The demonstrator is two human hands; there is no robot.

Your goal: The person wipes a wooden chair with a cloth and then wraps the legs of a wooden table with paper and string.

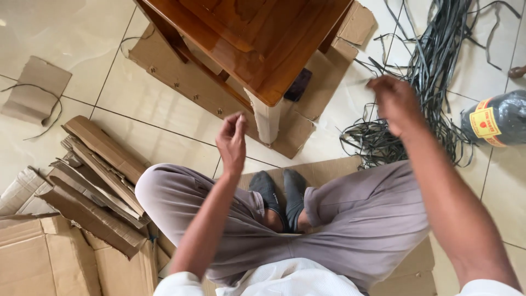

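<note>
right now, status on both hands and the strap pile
Left hand raised, fingers pinched, contents unclear. Right hand blurred at the dark strap pile. Wooden table leg between the hands.

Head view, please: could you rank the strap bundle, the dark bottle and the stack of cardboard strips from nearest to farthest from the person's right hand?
From the right hand:
1. Strap bundle, just beside and beyond the hand.
2. Dark bottle, at the right edge.
3. Stack of cardboard strips, far across on the left.

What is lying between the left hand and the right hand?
In the head view, the pale table leg on flattened cardboard stands between left hand and right hand.
</note>
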